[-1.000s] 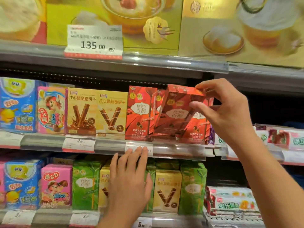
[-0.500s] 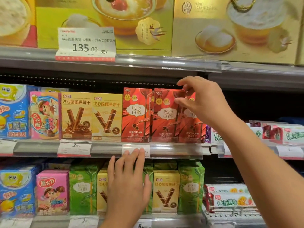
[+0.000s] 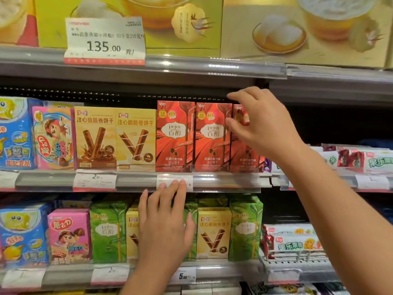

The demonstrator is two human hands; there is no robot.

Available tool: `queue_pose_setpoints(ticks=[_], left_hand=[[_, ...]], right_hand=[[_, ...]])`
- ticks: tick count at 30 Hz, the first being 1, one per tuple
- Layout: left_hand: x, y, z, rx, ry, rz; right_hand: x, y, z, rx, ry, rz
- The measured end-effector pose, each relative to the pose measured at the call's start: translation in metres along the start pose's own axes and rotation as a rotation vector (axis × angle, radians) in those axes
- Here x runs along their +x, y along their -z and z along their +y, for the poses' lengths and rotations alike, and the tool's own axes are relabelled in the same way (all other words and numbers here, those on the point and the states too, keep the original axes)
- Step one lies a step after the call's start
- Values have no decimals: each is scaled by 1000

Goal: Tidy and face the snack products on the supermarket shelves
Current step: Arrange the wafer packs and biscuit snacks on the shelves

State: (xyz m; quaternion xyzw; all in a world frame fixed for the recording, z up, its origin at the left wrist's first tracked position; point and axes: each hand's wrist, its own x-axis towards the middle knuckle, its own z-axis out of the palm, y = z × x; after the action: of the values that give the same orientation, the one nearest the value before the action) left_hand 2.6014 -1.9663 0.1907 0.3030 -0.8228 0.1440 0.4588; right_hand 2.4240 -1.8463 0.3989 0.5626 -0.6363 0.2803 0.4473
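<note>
From the head camera: my right hand point(image 3: 261, 126) is up at the middle shelf, thumb and fingers curled round the top of the third red Pejoy box point(image 3: 244, 150), which stands at the right end of the red row, just beside the second red box point(image 3: 212, 137) and behind the clear shelf lip point(image 3: 212, 182). My left hand point(image 3: 165, 226) lies flat and open, fingertips point(image 3: 172, 185) resting on the price label point(image 3: 189, 183) at that lip, holding nothing. The risk, I'd say: if I push this box in crooked, it could nudge its neighbour off square or tip back into the dark gap behind. Pressing the label too hard might slide it along.
</note>
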Motion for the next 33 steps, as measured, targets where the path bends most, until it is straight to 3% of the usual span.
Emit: queue_pose_setpoints(ticks=[2, 4, 8, 11, 13, 25, 33], left_hand=[[-2, 2, -2, -12, -25, -10], [-6, 3, -6, -40, -56, -29], [-17, 4, -15, -88, -99, -61], [-24, 4, -22, -166, -115, -13], [-32, 3, -27, -197, -106, 21], [-62, 12, -87, -128, 52, -20], [-52, 18, -142, 111, 194, -81]], right_hand=[[-28, 1, -6, 114, 30, 125], [-67, -6, -17, 213, 57, 125], [-146, -42, -40, 184, 27, -83], [-182, -77, -48, 86, -70, -387], [-194, -95, -50, 53, -136, -476], [-202, -106, -53, 82, -218, -396], [-203, -99, -47, 85, -230, -421]])
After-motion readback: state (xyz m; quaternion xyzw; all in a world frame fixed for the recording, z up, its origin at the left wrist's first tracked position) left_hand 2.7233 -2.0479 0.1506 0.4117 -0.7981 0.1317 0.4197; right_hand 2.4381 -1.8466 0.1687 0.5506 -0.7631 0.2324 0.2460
